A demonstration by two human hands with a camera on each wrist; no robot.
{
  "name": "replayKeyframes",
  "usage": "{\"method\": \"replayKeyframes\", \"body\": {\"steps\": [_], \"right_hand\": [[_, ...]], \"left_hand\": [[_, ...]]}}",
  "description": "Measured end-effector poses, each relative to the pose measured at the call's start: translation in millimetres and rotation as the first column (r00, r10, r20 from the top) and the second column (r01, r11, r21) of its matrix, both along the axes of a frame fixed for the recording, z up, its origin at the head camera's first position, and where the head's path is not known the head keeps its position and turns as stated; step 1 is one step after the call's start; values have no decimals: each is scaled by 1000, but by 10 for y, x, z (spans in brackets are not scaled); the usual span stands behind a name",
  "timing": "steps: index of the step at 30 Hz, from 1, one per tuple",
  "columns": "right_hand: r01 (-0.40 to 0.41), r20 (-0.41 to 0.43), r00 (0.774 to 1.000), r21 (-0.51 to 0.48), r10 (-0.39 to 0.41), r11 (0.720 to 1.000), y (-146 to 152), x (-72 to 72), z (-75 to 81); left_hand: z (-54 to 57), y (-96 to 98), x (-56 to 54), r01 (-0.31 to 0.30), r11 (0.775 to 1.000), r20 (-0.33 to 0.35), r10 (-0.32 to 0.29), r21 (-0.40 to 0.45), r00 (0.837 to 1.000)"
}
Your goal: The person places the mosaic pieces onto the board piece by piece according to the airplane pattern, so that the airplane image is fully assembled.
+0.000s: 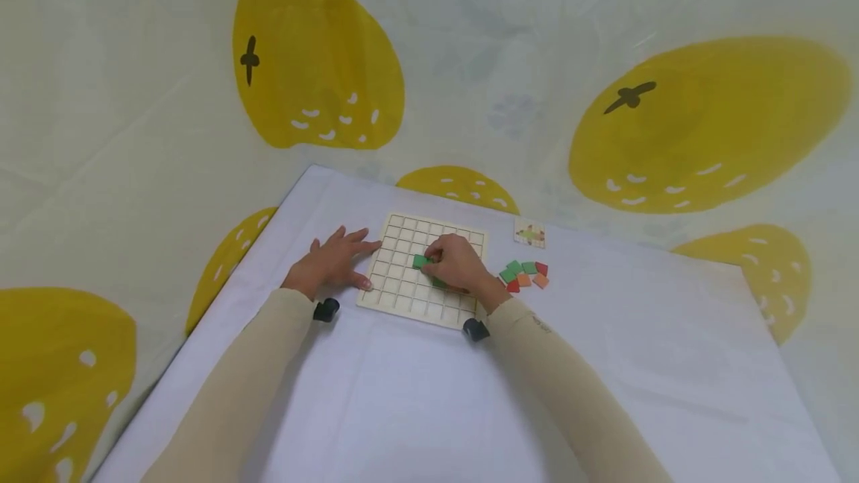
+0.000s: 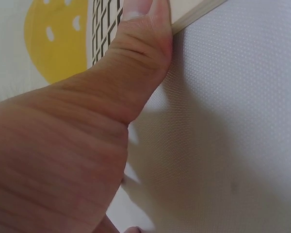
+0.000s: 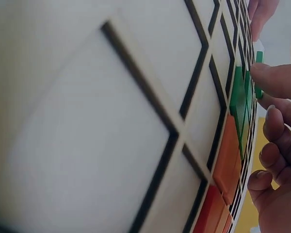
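A pale wooden grid board (image 1: 403, 297) lies on the white-covered table. My left hand (image 1: 329, 261) is at its left side, fingers spread, with the thumb (image 2: 145, 43) resting on the board's edge. Over the middle of the grid, my right hand (image 1: 456, 263) pinches a small green tile (image 3: 259, 73) between thumb and index finger, its other fingers loosely curled. In the right wrist view, green tiles (image 3: 238, 94), an orange tile (image 3: 227, 158) and a red tile (image 3: 211, 211) sit in the board's squares. The right hand hides part of these in the head view.
Right of the board lies a loose group of green, orange and red tiles, including an orange tile (image 1: 540, 281). Behind them is a small pattern card (image 1: 530, 232). A white cloth (image 1: 470, 95) with yellow fruit prints hangs behind the table.
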State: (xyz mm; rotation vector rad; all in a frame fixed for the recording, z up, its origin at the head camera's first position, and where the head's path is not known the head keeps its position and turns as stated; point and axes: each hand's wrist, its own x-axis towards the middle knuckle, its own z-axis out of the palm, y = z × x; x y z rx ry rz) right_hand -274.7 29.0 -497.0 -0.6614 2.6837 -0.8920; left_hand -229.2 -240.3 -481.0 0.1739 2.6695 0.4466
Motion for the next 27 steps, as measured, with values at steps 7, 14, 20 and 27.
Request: {"method": "replayKeyframes", "body": {"steps": [7, 14, 20, 27], "right_hand": [[-36, -26, 999, 0, 36, 999, -32, -11, 10], [-27, -27, 999, 8, 27, 1000, -79, -23, -14], [-9, -31, 999, 5, 9, 1000, -112, -43, -47], [1, -48, 999, 10, 0, 1000, -116, -52, -77]], "left_hand": [[-49, -18, -59, 9, 1000, 10, -9, -13, 1000], [-39, -22, -52, 12, 1000, 7, -11, -9, 1000], [-11, -10, -37, 9, 1000, -12, -9, -3, 1000], [-47, -16, -34, -1, 1000, -14, 1, 8, 1000]]}}
